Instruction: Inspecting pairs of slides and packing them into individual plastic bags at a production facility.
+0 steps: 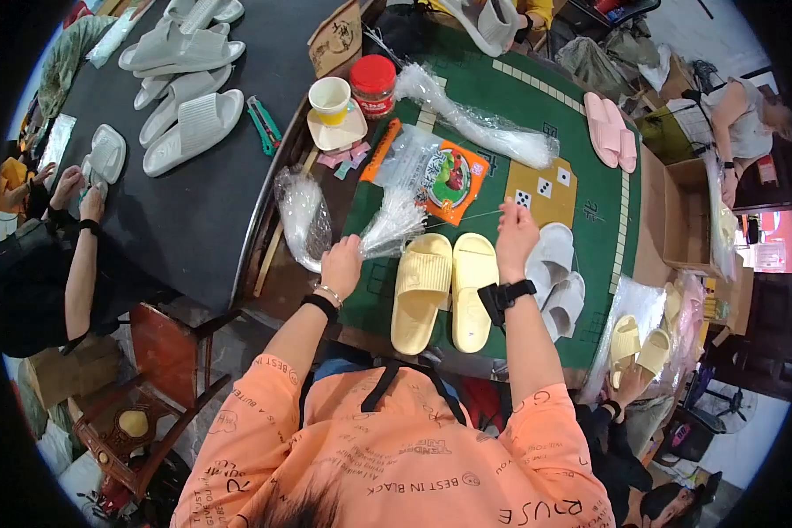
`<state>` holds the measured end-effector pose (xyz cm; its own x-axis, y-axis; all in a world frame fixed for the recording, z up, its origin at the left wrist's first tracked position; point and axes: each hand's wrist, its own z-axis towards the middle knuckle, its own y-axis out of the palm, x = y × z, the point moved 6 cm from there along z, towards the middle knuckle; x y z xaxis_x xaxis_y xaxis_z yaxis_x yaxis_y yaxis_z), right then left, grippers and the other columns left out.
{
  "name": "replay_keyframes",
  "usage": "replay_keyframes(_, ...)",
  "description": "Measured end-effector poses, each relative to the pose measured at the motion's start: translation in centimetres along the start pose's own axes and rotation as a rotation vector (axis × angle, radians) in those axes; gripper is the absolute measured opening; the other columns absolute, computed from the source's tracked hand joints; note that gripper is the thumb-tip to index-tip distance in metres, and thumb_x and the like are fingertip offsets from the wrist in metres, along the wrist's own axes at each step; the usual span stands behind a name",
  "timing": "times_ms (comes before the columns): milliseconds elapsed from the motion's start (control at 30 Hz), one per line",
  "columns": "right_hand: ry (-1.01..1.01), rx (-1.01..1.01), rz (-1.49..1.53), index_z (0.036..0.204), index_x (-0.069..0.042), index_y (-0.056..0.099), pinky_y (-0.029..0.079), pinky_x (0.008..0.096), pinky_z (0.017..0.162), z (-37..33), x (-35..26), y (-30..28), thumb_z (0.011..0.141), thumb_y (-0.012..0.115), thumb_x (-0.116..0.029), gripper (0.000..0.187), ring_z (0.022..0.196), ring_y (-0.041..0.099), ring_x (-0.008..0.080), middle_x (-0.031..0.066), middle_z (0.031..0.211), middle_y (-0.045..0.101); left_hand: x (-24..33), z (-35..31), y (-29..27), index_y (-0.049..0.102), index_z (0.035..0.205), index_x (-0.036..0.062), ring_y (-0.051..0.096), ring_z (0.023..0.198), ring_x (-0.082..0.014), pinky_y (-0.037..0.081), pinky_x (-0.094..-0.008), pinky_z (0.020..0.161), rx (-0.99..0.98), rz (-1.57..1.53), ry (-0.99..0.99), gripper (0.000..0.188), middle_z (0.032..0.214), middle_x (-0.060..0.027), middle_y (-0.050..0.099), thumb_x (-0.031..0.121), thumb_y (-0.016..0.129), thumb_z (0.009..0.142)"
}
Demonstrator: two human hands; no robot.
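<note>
My left hand [341,264] is closed around a bundle of thin white strings [394,222] in clear plastic wrap, their loose ends fanning to the right. A single thin strand runs from the bundle's side toward my right hand [517,231], whose fingertips are pinched together on it. Below and between my hands, a pair of yellow slippers [422,290] rests side by side on the green table mat [370,304], toes away from me. Grey slippers [552,255] lie just right of my right wrist, partly behind the forearm. Another wrapped bundle [302,216] lies left of my left hand.
Beyond my hands are an orange snack bag [458,185], a long plastic-wrapped bundle [475,114], a red-lidded jar [374,86] and a paper cup [330,99]. Pink slippers [607,132] lie far right. Co-workers handle slippers at the left, far and right sides. A chair [163,370] stands left.
</note>
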<state>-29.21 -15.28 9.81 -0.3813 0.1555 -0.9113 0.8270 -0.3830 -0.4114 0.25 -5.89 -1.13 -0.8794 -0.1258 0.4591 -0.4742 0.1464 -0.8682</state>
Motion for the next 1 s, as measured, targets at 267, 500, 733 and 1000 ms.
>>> replay_keyframes(267, 0.089, 0.211, 0.491, 0.073, -0.006, 0.049, 0.037, 0.0215, 0.046, -0.4, 0.7, -9.1, 0.090, 0.048, -0.027, 0.028, 0.046, 0.044, 0.0081, -0.0005, 0.054, 0.047, 0.3, 1.0, 0.3, 0.045, 0.096, 0.0082, 0.055, 0.086, -0.0302, 0.042, -0.0428, 0.068, 0.096, 0.084, 0.021, 0.024, 0.089, -0.0092, 0.054, 0.010, 0.056, 0.075)
replay_keyframes(500, -0.031, 0.192, 0.916, 0.073, -0.007, 0.046, 0.041, 0.0234, 0.058, -3.8, -1.2, -17.7, 0.091, 0.045, -0.026, 0.027, 0.062, 0.050, 0.0119, 0.0027, 0.068, 0.052, 0.5, 1.0, 0.7, 0.044, 0.097, 0.0097, 0.053, 0.089, -0.0282, 0.040, -0.0441, 0.073, 0.108, 0.082, 0.009, 0.032, 0.091, -0.0087, 0.053, 0.010, 0.061, 0.071)
replay_keyframes(733, 0.484, -0.283, 1.778, 0.071, -0.012, 0.038, 0.029, 0.0209, 0.049, -8.5, -0.2, -16.3, 0.094, 0.036, -0.030, 0.029, 0.045, 0.027, 0.0057, -0.0057, 0.051, 0.027, 1.5, 0.6, 1.2, 0.044, 0.107, 0.0101, 0.050, 0.096, -0.0299, 0.036, -0.0482, 0.081, -0.017, 0.215, -0.065, 0.037, 0.099, -0.0099, 0.053, 0.011, 0.058, 0.074)
replay_keyframes(1000, 0.178, -0.378, 2.174, 0.067, -0.013, 0.036, 0.015, 0.0229, 0.044, -9.7, -3.4, -22.9, 0.094, 0.034, -0.025, 0.030, 0.040, 0.017, 0.0057, -0.0053, 0.047, 0.021, 1.2, 0.9, 1.3, 0.043, 0.113, 0.0114, 0.046, 0.102, -0.0305, 0.033, -0.0512, 0.084, -0.022, 0.231, -0.157, 0.042, 0.106, -0.0099, 0.049, 0.010, 0.057, 0.073)
